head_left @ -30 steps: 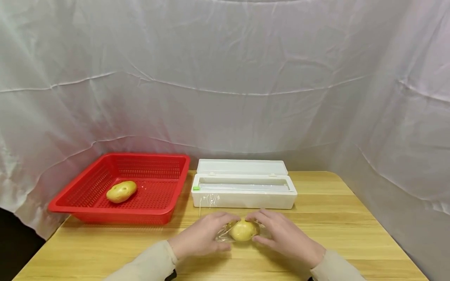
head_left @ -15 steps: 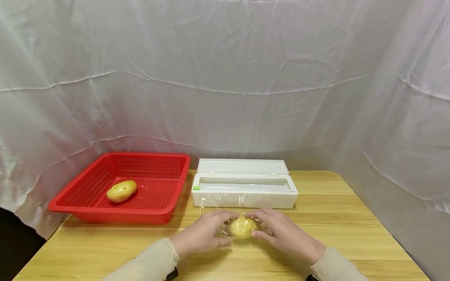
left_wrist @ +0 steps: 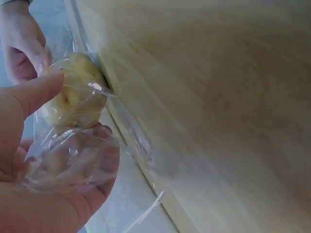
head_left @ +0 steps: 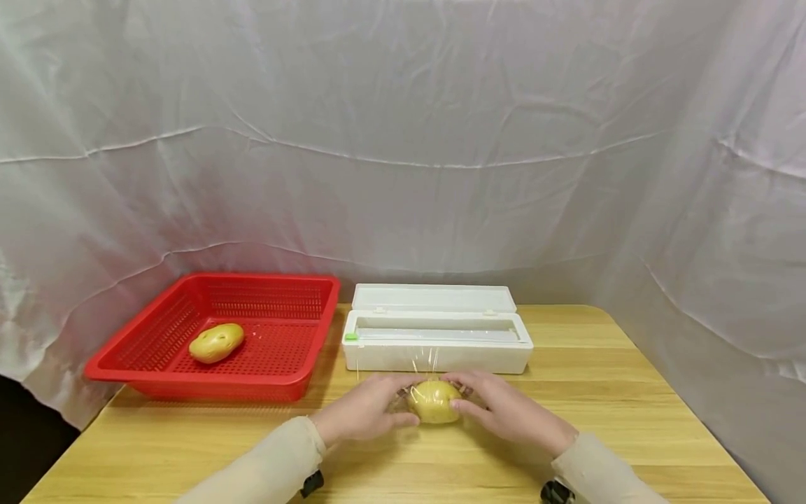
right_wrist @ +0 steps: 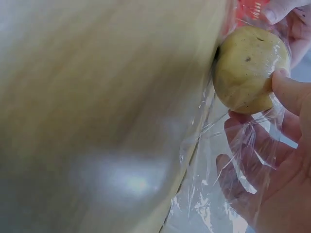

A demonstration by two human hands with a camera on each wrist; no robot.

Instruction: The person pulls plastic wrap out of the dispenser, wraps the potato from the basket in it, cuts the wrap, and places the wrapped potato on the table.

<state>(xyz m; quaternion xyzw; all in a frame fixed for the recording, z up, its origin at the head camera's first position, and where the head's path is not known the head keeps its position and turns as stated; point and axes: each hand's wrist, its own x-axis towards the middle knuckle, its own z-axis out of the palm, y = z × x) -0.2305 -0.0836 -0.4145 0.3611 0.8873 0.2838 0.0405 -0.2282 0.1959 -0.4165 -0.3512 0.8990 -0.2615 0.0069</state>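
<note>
Near the front of the wooden table (head_left: pixel 604 406), on the person's side of the white box (head_left: pixel 491 358), 1 potato (head_left: pixel 434 403) sits in clear film (head_left: pixel 425 360), held btwn 2 hands. L hand (head_left: pixel 368 411) curls round 1 end, thumb on the near side, fingers behind; R hand (head_left: pixel 506 411) grips the other end, thumb pressed on through the film. Can't tell if the potato touches the table or is a bit off it. Film seems to run from the potato back to the box, & loose folds lie over the fingers of both hands, per the wrist views. Box lid (head_left: pixel 433 299) is tipped back; green slider (head_left: pixel 350 337) is at the box's L end.

Step in hand, by my read: getting film snug round the potato. To do it well, turn w/ both hands evenly so the film doesn't skew to 1 side. Light, steady tension = fewer wrinkles; too much & it may tear or drag the box. Smooth air outward from the middle, then fold loose ends in ASAP, before they stick to fingers. Filmed skin will prob. be slippery, so a soft cupped hold beats a hard squeeze.

2nd potato (head_left: pixel 216 343) lies in the red basket (head_left: pixel 214 379), well apart to the L, no film visible on it.
</note>
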